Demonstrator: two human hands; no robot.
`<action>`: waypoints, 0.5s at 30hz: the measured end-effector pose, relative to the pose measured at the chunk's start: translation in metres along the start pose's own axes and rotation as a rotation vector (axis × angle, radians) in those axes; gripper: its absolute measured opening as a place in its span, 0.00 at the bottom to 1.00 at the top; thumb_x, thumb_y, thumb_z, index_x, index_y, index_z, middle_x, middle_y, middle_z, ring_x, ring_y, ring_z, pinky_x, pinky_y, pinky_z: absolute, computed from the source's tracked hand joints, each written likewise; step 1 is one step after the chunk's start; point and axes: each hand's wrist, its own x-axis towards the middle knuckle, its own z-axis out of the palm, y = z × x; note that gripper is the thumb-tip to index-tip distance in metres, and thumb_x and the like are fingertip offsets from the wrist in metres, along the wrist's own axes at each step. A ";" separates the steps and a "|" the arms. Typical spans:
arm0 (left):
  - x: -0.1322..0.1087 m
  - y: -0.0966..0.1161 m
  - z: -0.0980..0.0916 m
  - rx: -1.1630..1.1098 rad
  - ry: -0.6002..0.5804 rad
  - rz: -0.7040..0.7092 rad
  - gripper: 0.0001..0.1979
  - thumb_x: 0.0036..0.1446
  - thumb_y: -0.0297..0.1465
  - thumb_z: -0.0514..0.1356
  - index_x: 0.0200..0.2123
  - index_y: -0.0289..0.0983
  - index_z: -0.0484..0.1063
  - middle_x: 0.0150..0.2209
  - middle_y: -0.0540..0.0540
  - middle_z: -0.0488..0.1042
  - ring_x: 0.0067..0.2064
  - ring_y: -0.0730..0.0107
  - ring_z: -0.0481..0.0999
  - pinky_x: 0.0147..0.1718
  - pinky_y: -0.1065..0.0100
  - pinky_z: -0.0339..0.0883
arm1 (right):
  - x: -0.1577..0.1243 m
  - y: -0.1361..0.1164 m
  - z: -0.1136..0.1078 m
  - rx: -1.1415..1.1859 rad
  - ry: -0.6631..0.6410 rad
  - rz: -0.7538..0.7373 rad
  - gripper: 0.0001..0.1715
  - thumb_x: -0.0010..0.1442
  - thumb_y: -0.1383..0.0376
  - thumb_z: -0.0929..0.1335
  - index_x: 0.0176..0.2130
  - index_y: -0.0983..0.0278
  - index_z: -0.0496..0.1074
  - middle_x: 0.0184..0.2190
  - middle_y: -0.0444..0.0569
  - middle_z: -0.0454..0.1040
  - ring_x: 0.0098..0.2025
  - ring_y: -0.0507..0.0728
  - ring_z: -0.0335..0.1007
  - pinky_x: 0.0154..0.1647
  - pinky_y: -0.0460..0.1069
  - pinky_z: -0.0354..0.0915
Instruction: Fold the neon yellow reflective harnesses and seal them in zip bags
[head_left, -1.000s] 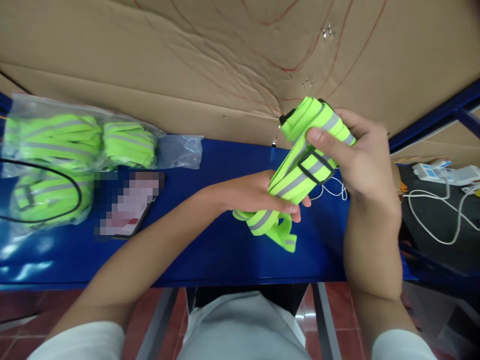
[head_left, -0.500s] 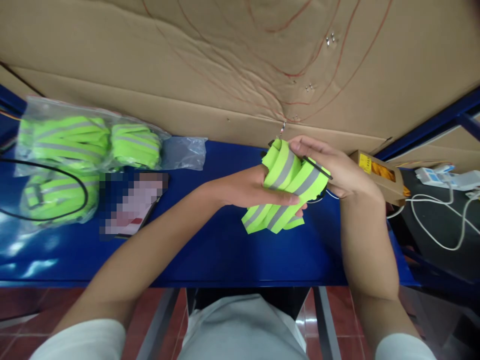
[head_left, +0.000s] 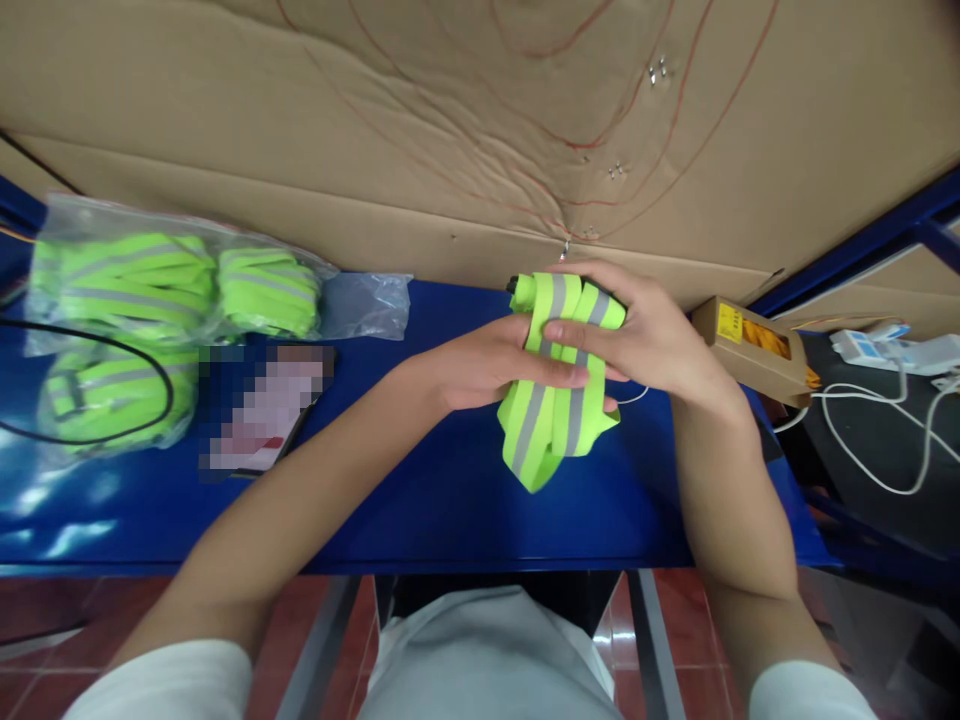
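Note:
Both hands grip a folded reflective strap [head_left: 534, 425], bright yellow-green with a grey stripe down its length. My left hand [head_left: 499, 365] closes round its middle from the left, thumb lying across the front layers. From the right, my right hand [head_left: 626, 325] wraps the upper part, thumb pressed on the front and fingers behind. Loose folds hang below the hands, over the table. A dark piece shows at the strap's upper left end. The fingers behind the strap are mostly hidden.
Clear plastic bags [head_left: 341, 305] with similar straps lie at the left, a black cable [head_left: 169, 385] across them. A phone-like object [head_left: 274, 410], partly pixelated, lies on the blue table [head_left: 420, 500]. A small cardboard box [head_left: 750, 350] and white cables [head_left: 855, 480] are at the right. Cardboard [head_left: 337, 120] stands behind.
My right hand has moved left and its thumb now lies over the strap's front. The strap has turned more upright, its folds hang lower, and a dark strip near the right hand is no longer visible.

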 end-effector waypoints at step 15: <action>-0.010 0.021 0.008 0.618 0.083 0.106 0.12 0.51 0.31 0.74 0.39 0.34 0.83 0.38 0.47 0.84 0.43 0.57 0.84 0.44 0.63 0.78 | -0.006 -0.014 -0.007 0.459 0.236 0.199 0.15 0.58 0.50 0.76 0.37 0.58 0.80 0.33 0.45 0.80 0.36 0.60 0.79 0.40 0.55 0.77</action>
